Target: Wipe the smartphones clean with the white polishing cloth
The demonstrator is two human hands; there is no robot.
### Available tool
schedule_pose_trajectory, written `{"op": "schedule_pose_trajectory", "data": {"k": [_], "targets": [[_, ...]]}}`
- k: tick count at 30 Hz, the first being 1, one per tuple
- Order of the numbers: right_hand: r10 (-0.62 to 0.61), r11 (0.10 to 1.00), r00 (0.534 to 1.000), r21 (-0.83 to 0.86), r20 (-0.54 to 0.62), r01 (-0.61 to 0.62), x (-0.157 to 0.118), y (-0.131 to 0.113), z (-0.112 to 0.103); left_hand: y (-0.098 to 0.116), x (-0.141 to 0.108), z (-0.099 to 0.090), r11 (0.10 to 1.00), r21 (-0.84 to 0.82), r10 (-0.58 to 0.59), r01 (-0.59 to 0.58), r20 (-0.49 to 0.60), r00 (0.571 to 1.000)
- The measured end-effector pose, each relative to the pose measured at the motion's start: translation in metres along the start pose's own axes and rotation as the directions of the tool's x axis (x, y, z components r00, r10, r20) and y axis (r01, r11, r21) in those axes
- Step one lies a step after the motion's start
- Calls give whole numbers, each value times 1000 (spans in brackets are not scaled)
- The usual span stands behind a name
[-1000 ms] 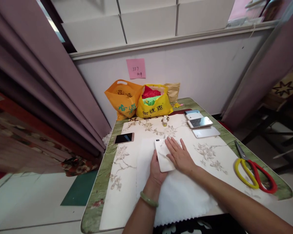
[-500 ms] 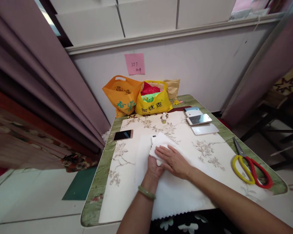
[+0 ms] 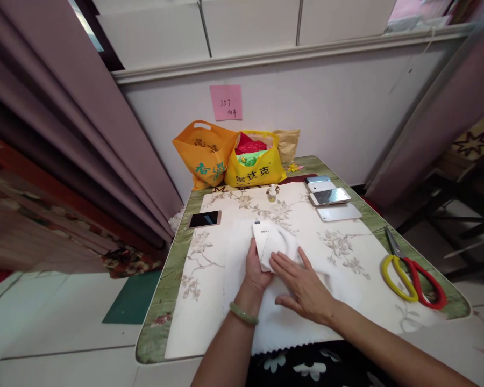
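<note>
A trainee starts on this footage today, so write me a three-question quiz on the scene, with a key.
1. Which hand grips the white phone?
2. True or false: the scissors have one yellow handle and one red handle.
3. The right hand rests on: A) the bottle; B) the white cloth; C) the orange bag.

Key: 1. The left hand. 2. True. 3. B.
</note>
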State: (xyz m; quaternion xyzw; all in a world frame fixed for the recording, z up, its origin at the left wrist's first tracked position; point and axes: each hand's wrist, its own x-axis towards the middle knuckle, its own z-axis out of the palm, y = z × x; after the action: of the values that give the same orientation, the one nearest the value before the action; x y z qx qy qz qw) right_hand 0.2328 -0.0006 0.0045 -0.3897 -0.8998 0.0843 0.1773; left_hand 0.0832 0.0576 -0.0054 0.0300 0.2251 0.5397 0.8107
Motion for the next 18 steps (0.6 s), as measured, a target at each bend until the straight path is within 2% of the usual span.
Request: {"op": "schedule_pose_trajectory", "data": {"k": [2,4,7,9,12,15,18], "targets": [[-26,1000,1000,13,14,26,6,0,0,0,0,-1,1000,9,-19,19,-19,1000],[0,1000,1000,5,4,0,23,6,2,-1,0,-2,1000,17,-8,8,-43,999],[126,992,990,-4,-59,-126,50,20,7,-2,0,0,999,20,29,-28,-43,999],[234,972,960,60,-150,-228,60,32,9,-2,-1,2,999,22,30,-30,-22,999],[466,872,848,296,-254,-390,58,52,8,-1,-2,3,998,55,25,-24,-11,1000],[686,700,685,476,-244,-532,47,76,-4,0,-1,1,997,78,31,-29,-13,999],[791,600,537,549,-294,-583,42,102,-25,0,1,-2,995,92,38,-35,-33,999]]}}
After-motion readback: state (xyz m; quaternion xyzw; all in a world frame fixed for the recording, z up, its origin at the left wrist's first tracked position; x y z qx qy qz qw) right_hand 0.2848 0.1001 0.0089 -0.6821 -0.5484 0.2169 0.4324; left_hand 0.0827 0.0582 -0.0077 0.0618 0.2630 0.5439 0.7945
